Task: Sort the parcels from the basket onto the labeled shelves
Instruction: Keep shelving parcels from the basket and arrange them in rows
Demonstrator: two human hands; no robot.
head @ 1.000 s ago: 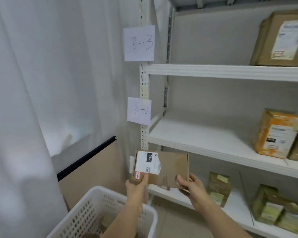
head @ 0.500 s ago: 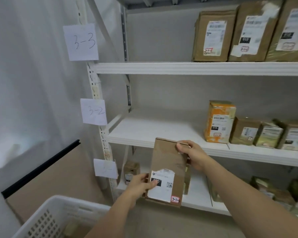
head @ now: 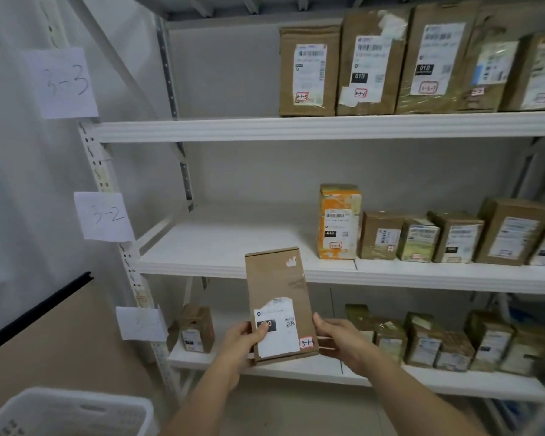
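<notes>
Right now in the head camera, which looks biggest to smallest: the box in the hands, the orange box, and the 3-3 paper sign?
1. Held box, though it is nearest the camera, which inflates it.
2 and 3. Orange box and 3-3 sign look about alike; I won't rank them.

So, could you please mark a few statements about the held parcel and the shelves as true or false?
1. Both hands hold the brown parcel upright. True: the left hand grips its left edge, the right hand its right.
2. The parcel's red-edged sticker reads 3-3. False: it begins 3-1.
3. The orange parcel stands on the shelf beside the 3-2 sign. True.
4. The top shelf holds no parcels. False: several brown boxes stand on it.
5. The white basket is at lower left. True.
</notes>
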